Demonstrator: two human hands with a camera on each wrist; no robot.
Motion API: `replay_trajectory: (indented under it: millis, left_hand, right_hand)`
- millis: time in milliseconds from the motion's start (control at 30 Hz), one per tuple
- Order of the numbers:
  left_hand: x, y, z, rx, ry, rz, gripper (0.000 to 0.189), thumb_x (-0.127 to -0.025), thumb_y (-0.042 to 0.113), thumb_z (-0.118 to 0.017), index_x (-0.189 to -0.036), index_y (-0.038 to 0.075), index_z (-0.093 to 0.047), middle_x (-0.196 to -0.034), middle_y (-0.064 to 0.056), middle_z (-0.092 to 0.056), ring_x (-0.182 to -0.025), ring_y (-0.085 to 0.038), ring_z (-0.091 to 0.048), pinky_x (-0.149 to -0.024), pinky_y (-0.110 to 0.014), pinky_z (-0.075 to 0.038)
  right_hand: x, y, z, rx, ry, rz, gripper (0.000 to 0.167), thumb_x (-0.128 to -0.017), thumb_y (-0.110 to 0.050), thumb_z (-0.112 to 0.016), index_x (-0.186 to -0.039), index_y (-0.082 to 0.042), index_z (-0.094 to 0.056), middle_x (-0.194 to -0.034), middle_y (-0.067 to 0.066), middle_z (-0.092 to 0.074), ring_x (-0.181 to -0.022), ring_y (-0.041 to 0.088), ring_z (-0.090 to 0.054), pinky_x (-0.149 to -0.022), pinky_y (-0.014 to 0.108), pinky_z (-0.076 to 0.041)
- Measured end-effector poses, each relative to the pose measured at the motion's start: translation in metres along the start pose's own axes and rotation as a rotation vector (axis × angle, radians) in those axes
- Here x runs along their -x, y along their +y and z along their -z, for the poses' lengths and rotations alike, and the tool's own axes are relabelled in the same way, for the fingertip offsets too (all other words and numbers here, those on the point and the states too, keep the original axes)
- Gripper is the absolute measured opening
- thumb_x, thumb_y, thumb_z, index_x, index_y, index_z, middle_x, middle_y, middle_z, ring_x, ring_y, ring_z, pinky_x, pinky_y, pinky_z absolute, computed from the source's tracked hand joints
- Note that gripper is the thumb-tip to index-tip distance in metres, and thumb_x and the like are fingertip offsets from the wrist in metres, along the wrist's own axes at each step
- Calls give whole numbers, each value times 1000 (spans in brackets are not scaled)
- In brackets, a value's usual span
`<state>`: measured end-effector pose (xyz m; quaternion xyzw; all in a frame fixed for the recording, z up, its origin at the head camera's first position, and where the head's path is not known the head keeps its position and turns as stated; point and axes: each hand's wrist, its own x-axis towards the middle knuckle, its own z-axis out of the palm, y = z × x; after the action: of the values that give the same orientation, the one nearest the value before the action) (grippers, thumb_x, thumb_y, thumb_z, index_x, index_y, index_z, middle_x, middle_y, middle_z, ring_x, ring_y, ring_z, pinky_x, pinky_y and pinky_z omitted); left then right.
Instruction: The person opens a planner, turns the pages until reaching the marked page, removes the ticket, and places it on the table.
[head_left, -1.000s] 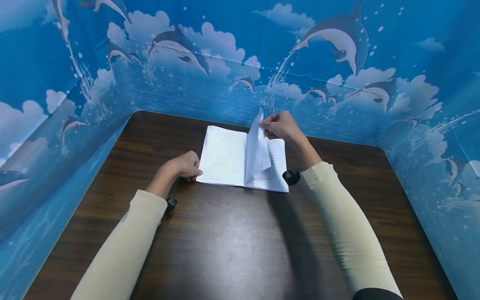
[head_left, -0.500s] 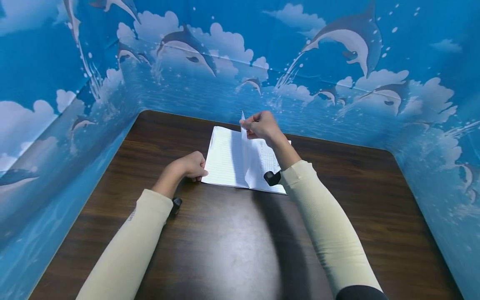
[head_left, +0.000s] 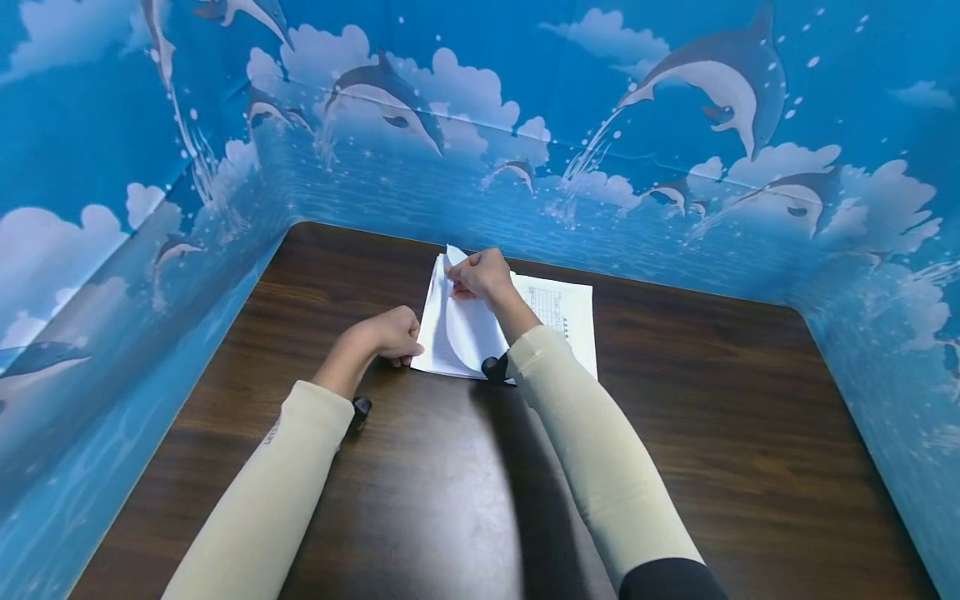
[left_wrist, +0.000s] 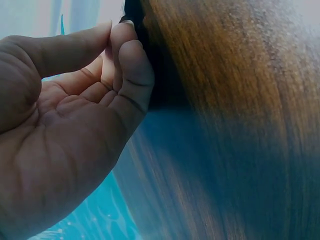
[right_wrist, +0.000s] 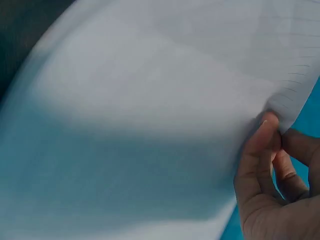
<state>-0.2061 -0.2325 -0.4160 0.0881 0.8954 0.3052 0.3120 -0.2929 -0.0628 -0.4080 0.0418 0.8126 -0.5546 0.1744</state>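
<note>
An open notebook [head_left: 578, 335] lies near the far edge of the table, with ruled lines and a printed grid on its right side. My left hand [head_left: 393, 335] grips its lower left corner; in the left wrist view the thumb and curled fingers [left_wrist: 133, 62] meet at the paper's edge. With thumb and fingertips, my right hand [head_left: 480, 275] pinches the outer edge of a raised page [head_left: 468, 329]. That page bows over the left half of the notebook. In the right wrist view the page [right_wrist: 150, 75] fills most of the picture, and the right hand [right_wrist: 280, 185] holds its corner.
The dark wood-grain table [head_left: 420, 500] extends around the notebook. Blue fabric walls [head_left: 480, 200] with dolphin prints rise behind it and along both sides. A small black device [head_left: 360, 413] sits at the left wrist and another black device [head_left: 495, 369] at the right.
My right hand has moved left and slightly down with the page, carrying it across the spine onto the left side. The left hand keeps its grip on the corner. The view has shifted slightly.
</note>
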Motion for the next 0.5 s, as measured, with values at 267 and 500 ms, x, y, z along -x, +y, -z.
replay_trajectory:
  millis: [267,500]
  left_hand:
    - [-2,2,-1,57,-32,-3,35,-101,0,-55,-67,10,-52,-65,-1,-62,-60,-10,-58,-64,-23,-53]
    - [-1,-3,0,208,-15,60,42,-103,2,-31,-71,4,-58,-62,-1,-56,-57,-10,-54,-60,-23,-51]
  right_hand:
    - [-10,24,-20,205,64,-73,16,-97,-17,-82,-101,-1,-84,-63,3,-75,-48,3,-64,-83,25,-64]
    - [-8,19,-21,252,-33,-4,12,-93,-6,-83,-104,-1,-84,-96,17,-83,-55,5,-66,-63,21,-61]
